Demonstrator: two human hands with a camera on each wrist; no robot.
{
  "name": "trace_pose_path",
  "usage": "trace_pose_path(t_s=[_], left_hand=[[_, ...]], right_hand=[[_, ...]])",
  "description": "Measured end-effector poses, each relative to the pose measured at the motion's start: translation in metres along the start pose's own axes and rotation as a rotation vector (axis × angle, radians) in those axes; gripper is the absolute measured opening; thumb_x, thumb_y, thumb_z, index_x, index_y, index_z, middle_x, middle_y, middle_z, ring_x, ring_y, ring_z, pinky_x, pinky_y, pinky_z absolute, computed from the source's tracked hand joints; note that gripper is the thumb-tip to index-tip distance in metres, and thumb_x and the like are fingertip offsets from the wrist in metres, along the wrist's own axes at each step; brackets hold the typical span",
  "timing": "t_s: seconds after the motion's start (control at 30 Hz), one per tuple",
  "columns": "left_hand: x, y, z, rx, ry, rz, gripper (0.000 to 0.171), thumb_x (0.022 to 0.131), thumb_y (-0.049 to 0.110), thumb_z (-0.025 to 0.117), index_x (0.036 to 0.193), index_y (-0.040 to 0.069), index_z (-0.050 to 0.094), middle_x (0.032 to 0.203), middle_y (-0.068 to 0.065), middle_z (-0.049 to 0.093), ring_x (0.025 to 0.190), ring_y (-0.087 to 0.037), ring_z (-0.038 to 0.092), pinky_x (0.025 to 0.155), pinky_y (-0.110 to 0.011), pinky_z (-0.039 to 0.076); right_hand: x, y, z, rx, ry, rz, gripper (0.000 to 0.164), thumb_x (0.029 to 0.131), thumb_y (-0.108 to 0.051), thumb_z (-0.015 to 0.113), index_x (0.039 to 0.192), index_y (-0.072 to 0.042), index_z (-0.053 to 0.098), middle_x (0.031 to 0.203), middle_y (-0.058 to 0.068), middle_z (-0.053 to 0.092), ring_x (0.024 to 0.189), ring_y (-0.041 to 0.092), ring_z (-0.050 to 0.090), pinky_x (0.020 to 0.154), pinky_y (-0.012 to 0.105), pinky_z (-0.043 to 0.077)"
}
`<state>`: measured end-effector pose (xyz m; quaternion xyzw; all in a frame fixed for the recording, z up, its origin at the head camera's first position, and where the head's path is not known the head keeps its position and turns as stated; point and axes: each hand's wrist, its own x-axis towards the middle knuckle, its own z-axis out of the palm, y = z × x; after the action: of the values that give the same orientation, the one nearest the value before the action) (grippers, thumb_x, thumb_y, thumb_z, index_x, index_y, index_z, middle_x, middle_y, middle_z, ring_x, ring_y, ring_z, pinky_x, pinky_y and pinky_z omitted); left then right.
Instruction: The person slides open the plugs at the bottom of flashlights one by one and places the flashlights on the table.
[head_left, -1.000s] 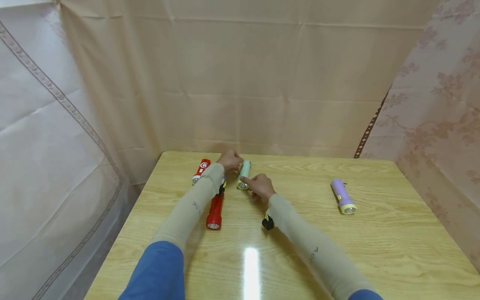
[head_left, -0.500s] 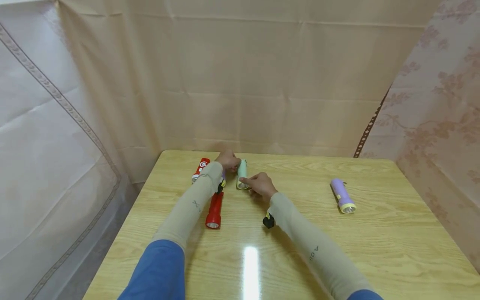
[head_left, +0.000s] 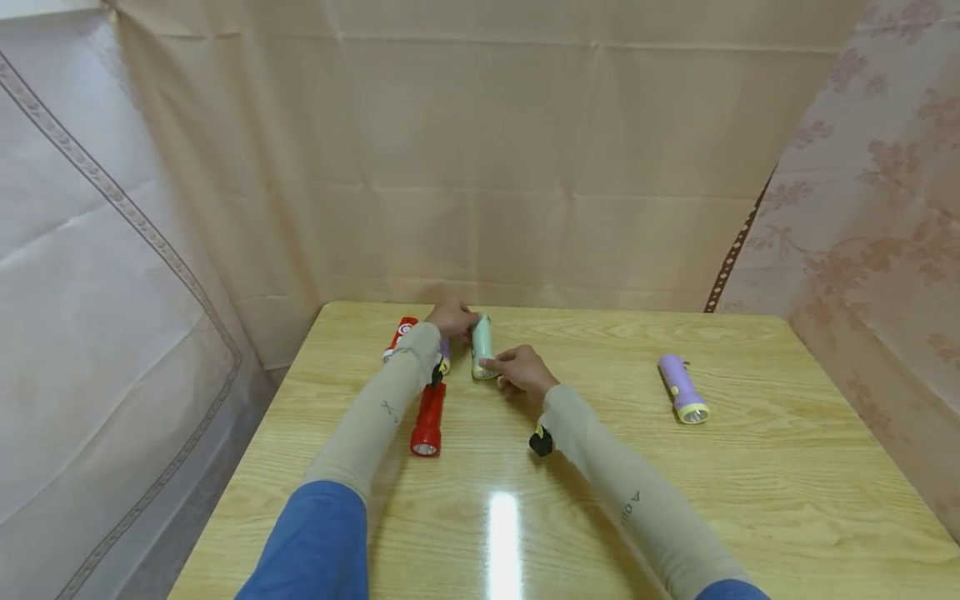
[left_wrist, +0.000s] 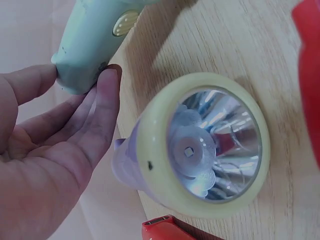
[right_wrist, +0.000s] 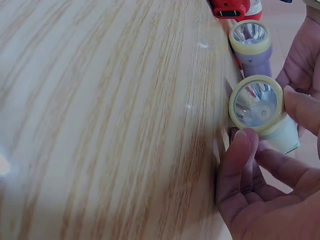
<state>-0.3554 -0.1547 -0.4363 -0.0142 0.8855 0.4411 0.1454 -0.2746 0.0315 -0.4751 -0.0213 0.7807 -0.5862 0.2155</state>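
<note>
A mint-green flashlight (head_left: 482, 337) with a pale yellow head lies between both hands near the back of the table. My left hand (head_left: 452, 317) pinches its tail end between thumb and fingers, as the left wrist view shows up close. At the lens end, my right hand (head_left: 527, 371) holds the yellow rim (right_wrist: 279, 107) with thumb on one side and fingers on the other. Just left of it lies a purple flashlight (left_wrist: 131, 162) with a yellow head, mostly hidden under my left wrist in the head view.
A red flashlight (head_left: 427, 421) lies in front of my left forearm. Behind that forearm is a red-and-white flashlight (head_left: 402, 330), partly covered. Another purple flashlight (head_left: 682, 387) rests far to the right on the wooden table (head_left: 765, 492). Cloth hangs behind the back edge.
Both hands have turned the mint-green flashlight slightly, its tail swinging left, closer to the purple one. The other flashlights have stayed in place.
</note>
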Motion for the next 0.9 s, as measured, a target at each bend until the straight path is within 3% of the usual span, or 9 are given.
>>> trace_pose_path(t_s=[0.2,0.43,0.6,0.9], left_hand=[[-0.006,-0.001,-0.003,-0.139,-0.041,-0.023,0.034,0.101,0.015,0.069,0.120,-0.013,0.066,0.105,-0.023,0.072,0.095,-0.034,0.072,0.087,-0.043,0.059],[-0.016,0.003,-0.008,-0.249,-0.077,-0.010,0.031,0.097,0.018,0.074,0.114,-0.008,0.071,0.107,-0.021,0.073,0.101,-0.036,0.072,0.100,-0.048,0.052],[-0.020,0.002,-0.009,-0.321,-0.104,-0.002,0.033,0.098,0.020,0.074,0.117,-0.008,0.070,0.111,-0.019,0.072,0.097,-0.029,0.072,0.103,-0.050,0.051],[-0.022,0.001,-0.009,-0.333,-0.109,0.025,0.039,0.097,0.021,0.075,0.122,-0.008,0.067,0.118,-0.020,0.070,0.102,-0.030,0.071,0.102,-0.048,0.052]], right_hand=[[-0.006,-0.003,-0.003,-0.009,-0.034,-0.007,0.042,0.096,-0.030,0.076,0.119,0.005,0.070,0.085,0.015,0.070,0.066,0.018,0.061,0.062,0.032,0.058],[-0.009,-0.002,-0.007,-0.034,-0.055,-0.043,0.042,0.095,-0.027,0.078,0.122,0.005,0.070,0.093,0.017,0.070,0.072,0.020,0.062,0.066,0.032,0.058],[-0.010,-0.002,-0.008,-0.055,-0.070,-0.077,0.038,0.095,-0.025,0.077,0.119,0.004,0.071,0.093,0.017,0.070,0.072,0.019,0.061,0.066,0.032,0.057],[-0.006,0.003,-0.012,-0.097,-0.097,-0.114,0.035,0.094,-0.024,0.077,0.117,0.003,0.073,0.092,0.011,0.068,0.074,0.020,0.061,0.066,0.032,0.055]])
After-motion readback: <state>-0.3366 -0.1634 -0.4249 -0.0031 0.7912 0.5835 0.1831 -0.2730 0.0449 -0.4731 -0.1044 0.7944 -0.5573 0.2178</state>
